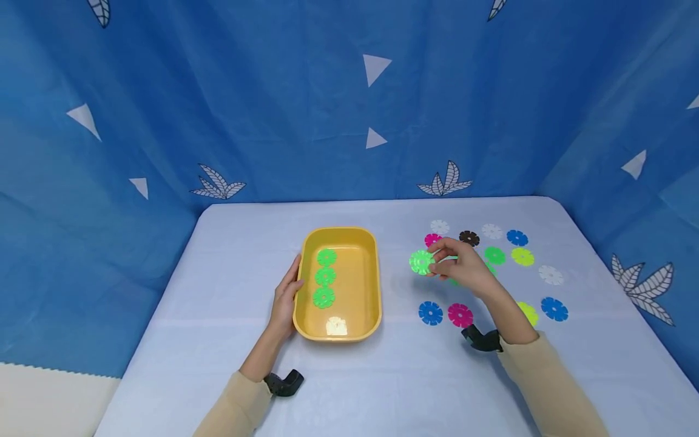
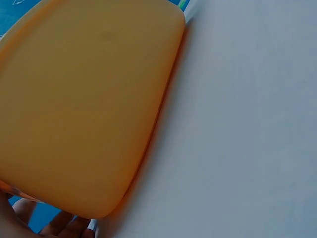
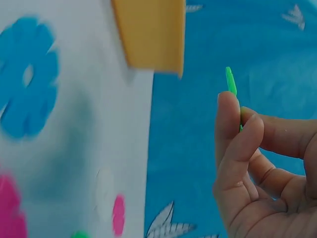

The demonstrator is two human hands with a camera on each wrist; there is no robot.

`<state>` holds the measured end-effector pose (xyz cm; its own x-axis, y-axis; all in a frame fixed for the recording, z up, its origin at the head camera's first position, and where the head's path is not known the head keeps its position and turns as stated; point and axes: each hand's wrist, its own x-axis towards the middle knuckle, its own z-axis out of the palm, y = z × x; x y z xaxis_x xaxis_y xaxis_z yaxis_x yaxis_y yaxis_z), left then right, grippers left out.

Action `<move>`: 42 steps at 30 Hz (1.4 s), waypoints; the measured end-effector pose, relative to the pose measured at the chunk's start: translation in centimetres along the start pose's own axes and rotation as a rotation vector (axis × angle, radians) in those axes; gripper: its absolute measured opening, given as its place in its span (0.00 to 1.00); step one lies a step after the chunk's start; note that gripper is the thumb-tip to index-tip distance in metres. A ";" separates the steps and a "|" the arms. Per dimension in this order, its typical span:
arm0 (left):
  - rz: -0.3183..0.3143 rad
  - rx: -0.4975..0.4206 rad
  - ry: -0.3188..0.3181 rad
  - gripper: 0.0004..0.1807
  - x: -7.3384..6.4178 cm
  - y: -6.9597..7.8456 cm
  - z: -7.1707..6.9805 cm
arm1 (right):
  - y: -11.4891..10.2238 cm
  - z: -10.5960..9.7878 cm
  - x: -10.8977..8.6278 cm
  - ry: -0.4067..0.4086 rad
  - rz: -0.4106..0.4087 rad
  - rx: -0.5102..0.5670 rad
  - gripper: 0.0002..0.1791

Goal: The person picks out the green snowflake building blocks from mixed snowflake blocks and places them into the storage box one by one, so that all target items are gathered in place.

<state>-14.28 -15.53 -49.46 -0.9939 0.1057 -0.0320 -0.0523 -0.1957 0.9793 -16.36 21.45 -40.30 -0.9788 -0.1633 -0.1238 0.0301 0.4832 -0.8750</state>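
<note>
Our right hand (image 1: 459, 264) pinches one green disc (image 1: 420, 262) by its side, thumb against fingertips, and holds it above the table (image 1: 218, 267), right of the yellow tray (image 1: 378, 273) and apart from it. Our left hand (image 1: 284, 300) grips the tray's left side, the thumb over the rim; in the left wrist view the fingers are mostly hidden, so we cannot tell how firmly. For good handling, we should pinch lightly near the edge and lift above the rim before any crossing. Three green discs (image 1: 324, 277) line the tray's left part; its right part is bare. Between tray and held disc lies open cloth, with the blue disc (image 1: 431, 313) nearer to us.
</note>
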 end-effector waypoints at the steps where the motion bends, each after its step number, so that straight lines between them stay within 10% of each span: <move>1: 0.003 -0.002 -0.006 0.32 0.0 0.0 0.0 | -0.5 0.6 0.1 -0.013 -0.012 0.005 0.18; 12: 0.001 0.008 0.010 0.32 0.0 -0.1 0.1 | -6.2 8.5 1.5 -0.189 -0.027 0.003 0.15; 24: 0.000 0.011 0.012 0.32 -0.1 0.1 0.1 | -6.3 15.2 2.6 -0.463 -0.114 -0.165 0.12; 42: 0.020 0.012 -0.015 0.31 -0.1 0.1 0.0 | -4.9 18.0 2.3 -0.537 -0.032 -0.140 0.09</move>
<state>-14.19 -15.53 -49.37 -0.9931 0.1168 -0.0099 -0.0317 -0.1862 0.9820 -15.09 3.19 -44.69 -0.7365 -0.5781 -0.3513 -0.0616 0.5745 -0.8162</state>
